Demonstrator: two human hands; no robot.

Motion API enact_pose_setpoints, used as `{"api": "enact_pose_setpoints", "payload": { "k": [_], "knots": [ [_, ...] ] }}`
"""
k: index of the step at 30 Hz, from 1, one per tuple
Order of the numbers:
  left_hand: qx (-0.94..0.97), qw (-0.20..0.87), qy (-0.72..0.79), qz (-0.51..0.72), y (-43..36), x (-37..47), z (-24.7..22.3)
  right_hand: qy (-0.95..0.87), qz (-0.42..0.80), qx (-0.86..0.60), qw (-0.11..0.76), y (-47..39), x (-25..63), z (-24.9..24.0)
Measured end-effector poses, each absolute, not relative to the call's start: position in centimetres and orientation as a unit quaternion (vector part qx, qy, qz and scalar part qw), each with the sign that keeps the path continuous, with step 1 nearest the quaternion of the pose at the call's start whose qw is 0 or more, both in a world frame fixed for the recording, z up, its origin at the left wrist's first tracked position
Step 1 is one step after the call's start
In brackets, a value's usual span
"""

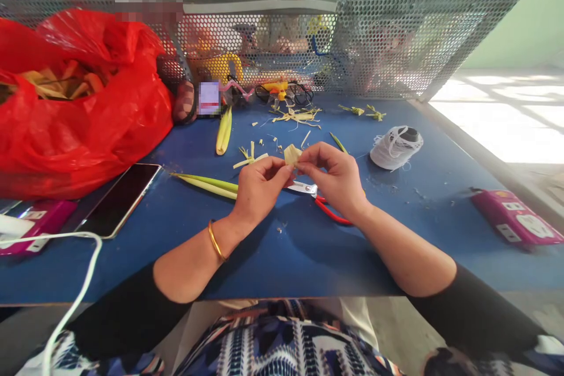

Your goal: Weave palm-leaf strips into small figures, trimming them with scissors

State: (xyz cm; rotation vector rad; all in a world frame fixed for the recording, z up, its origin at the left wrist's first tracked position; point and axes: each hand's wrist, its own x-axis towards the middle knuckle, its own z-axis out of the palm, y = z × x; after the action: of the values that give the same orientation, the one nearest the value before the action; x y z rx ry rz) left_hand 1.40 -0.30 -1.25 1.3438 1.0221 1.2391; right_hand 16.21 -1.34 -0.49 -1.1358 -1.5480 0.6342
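Shirt (264, 343) nearest: our left fingers (282, 176) and right fingers (318, 154) pinch a leaf strip (291, 154); uneven tugging may tear it.

Left hand (259, 188) and right hand (335, 176) pinch a small pale yellow piece (291, 154) between their fingertips.
Beneath them, red-handled scissors (326, 212) lie on the blue tabletop (282, 267), partly hidden by the right hand. A red plastic bag (136, 100) and a dark-screened phone (123, 197) lie towards the tabletop's left edge; a purple pack (515, 217) lies near the right edge, with a white thread spool (390, 151) farther in. Pale scraps (297, 116) are strewn towards the far edge, near a yellow-green husk (224, 134).
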Motion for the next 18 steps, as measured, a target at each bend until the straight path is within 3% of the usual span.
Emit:
{"api": "enact_pose_setpoints", "payload": {
  "k": [10,18],
  "knots": [
    [0.467,0.567,0.423,0.530,-0.28,1.49,-1.20,-0.675,0.233,-0.473,0.516,-1.38,16.22,-0.45],
    [0.486,0.551,0.419,0.534,-0.42,1.62,-1.18,-0.605,0.311,-0.471,0.563,-1.18,15.85,-0.66]
  ]
}}
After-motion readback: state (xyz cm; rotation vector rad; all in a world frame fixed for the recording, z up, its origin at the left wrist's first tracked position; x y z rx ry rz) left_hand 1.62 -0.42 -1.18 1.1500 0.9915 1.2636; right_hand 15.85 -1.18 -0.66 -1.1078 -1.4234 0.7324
